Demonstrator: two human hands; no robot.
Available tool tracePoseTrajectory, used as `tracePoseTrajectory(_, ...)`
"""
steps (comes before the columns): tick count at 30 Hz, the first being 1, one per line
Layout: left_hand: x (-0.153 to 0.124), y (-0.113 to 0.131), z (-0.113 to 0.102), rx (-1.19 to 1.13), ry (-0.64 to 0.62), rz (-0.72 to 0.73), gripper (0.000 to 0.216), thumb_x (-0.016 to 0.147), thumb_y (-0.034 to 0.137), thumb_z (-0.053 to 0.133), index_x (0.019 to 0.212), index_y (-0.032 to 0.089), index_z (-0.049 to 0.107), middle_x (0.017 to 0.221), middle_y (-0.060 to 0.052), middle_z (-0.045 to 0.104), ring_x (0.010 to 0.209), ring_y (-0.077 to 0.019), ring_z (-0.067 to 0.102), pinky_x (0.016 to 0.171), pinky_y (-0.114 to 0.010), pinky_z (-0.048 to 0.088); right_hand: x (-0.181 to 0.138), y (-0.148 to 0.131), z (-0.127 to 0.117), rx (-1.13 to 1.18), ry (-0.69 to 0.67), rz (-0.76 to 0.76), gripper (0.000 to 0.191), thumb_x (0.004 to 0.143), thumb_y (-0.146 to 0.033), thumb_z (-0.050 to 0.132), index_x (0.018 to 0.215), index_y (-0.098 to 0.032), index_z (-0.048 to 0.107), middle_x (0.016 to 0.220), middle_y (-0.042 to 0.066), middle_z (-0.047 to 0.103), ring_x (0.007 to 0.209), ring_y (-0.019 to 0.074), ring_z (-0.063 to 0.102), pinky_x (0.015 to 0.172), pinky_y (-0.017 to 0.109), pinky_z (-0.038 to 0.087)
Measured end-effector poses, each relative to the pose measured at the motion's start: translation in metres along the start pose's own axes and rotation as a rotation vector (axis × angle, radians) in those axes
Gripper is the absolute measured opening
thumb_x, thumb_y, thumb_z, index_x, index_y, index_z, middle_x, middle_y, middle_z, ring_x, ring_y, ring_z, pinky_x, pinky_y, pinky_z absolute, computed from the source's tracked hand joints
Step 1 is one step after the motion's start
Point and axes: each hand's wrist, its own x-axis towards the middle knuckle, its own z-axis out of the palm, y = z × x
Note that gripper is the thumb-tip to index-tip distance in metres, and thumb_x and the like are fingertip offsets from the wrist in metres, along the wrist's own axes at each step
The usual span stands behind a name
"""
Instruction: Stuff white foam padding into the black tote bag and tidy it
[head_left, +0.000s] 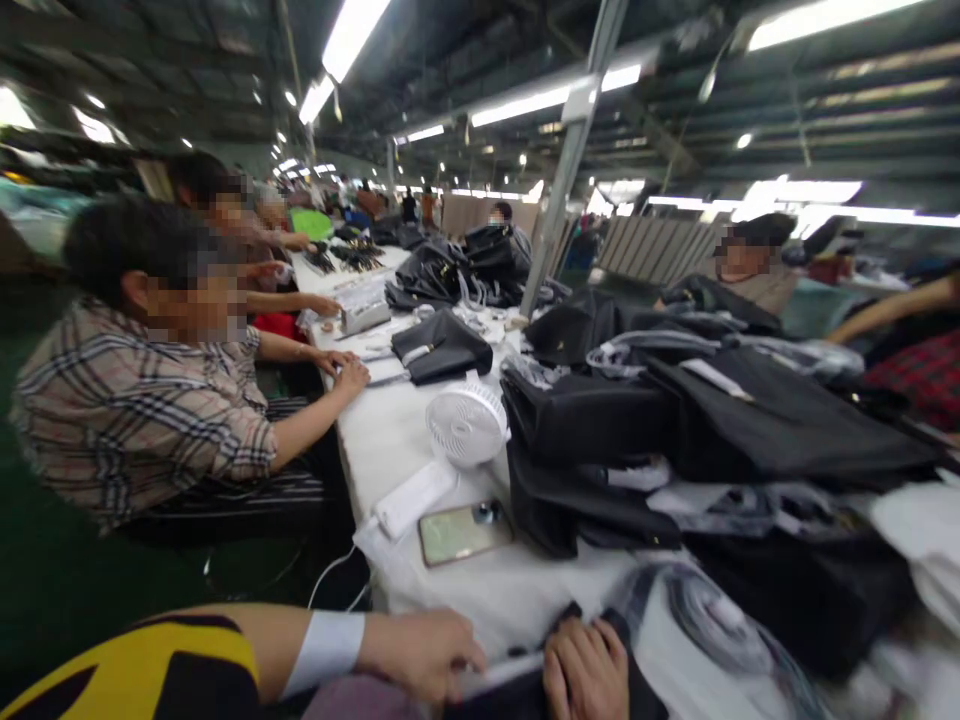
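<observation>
At the bottom edge my left hand point(424, 652), with a white band on its wrist, has its fingers curled at the near edge of the white table point(390, 440). What they grip is hidden. Beside it my right hand point(586, 668) lies flat on a black bag piece point(637, 690), fingers together and pointing away from me. A pale strip point(502, 668) runs between the two hands.
A phone point(465, 532), a white power bank point(414, 497) and a small white fan point(467, 423) lie just ahead. Piles of black bags point(720, 420) fill the right side. A person in a plaid shirt point(135, 410) and others sit along the left.
</observation>
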Motion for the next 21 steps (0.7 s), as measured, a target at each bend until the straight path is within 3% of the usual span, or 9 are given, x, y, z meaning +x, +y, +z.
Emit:
tracePoseTrajectory(2,-0.009,0.007,0.029,0.013,-0.046,-0.028,0.005,0.085,0.023,0.057,0.084,0.021,0.062,0.080,-0.001,0.055,0.067,-0.0145,0.052,0.057,-0.025,0.041,-0.007,-0.005,-0.003,0.072,-0.085,0.098,0.020,0.089,-0.015,0.044,0.077,-0.021,0.059,0.076,0.001,0.063,0.083,0.0192,0.061,0.093,0.045,0.037)
tracePoseTrajectory(4,-0.019,0.009,0.043,0.083,-0.045,-0.064,0.015,0.089,0.023,0.048,0.095,0.023,0.062,0.083,-0.001,0.054,0.062,-0.0131,0.046,0.053,-0.024,0.034,-0.010,-0.007,-0.003,0.114,-0.101,0.143,0.021,0.088,-0.016,0.043,0.074,-0.021,0.058,0.075,0.001,0.062,0.085,0.0192,0.060,0.095,0.046,0.034)
tracePoseTrajectory(8,-0.037,0.007,0.045,0.119,-0.034,-0.020,0.035,0.097,0.025,0.034,0.126,0.029,0.053,0.090,-0.003,0.056,0.063,-0.0144,0.044,0.050,-0.025,0.029,-0.009,-0.008,-0.001,0.138,-0.112,0.178,0.021,0.087,-0.017,0.042,0.073,-0.022,0.056,0.073,0.001,0.062,0.085,0.0194,0.060,0.096,0.047,0.033)
tracePoseTrajectory(10,-0.041,0.006,0.044,0.073,-0.056,0.009,0.039,0.097,0.024,0.030,0.132,0.026,0.049,0.093,-0.004,0.056,0.065,-0.0154,0.044,0.051,-0.026,0.031,-0.009,-0.008,0.000,0.140,-0.122,0.178,0.021,0.088,-0.018,0.042,0.073,-0.022,0.057,0.073,0.001,0.062,0.084,0.0197,0.061,0.095,0.047,0.033)
tracePoseTrajectory(14,-0.034,-0.002,0.038,-0.115,-0.122,-0.023,0.027,0.095,0.022,0.035,0.108,0.020,0.059,0.089,-0.005,0.054,0.072,-0.0155,0.048,0.062,-0.025,0.038,-0.011,-0.006,0.003,0.144,-0.137,0.182,0.020,0.088,-0.018,0.043,0.074,-0.022,0.057,0.072,0.001,0.062,0.084,0.0201,0.062,0.095,0.048,0.032)
tracePoseTrajectory(18,-0.014,-0.015,0.028,-0.201,-0.202,0.041,0.016,0.091,0.018,0.044,0.080,0.018,0.055,0.079,-0.003,0.052,0.073,-0.0159,0.051,0.068,-0.025,0.042,-0.010,-0.005,0.005,0.142,-0.162,0.202,0.021,0.088,-0.018,0.044,0.073,-0.022,0.057,0.072,0.001,0.063,0.084,0.0196,0.062,0.096,0.047,0.032)
tracePoseTrajectory(21,-0.003,-0.018,0.024,-0.186,-0.225,0.088,0.014,0.082,0.009,0.048,0.075,0.019,0.055,0.077,-0.003,0.053,0.074,-0.0173,0.053,0.067,-0.026,0.042,-0.009,-0.005,0.004,0.130,-0.169,0.213,0.021,0.088,-0.016,0.043,0.073,-0.022,0.057,0.072,0.001,0.062,0.084,0.0196,0.062,0.096,0.048,0.032)
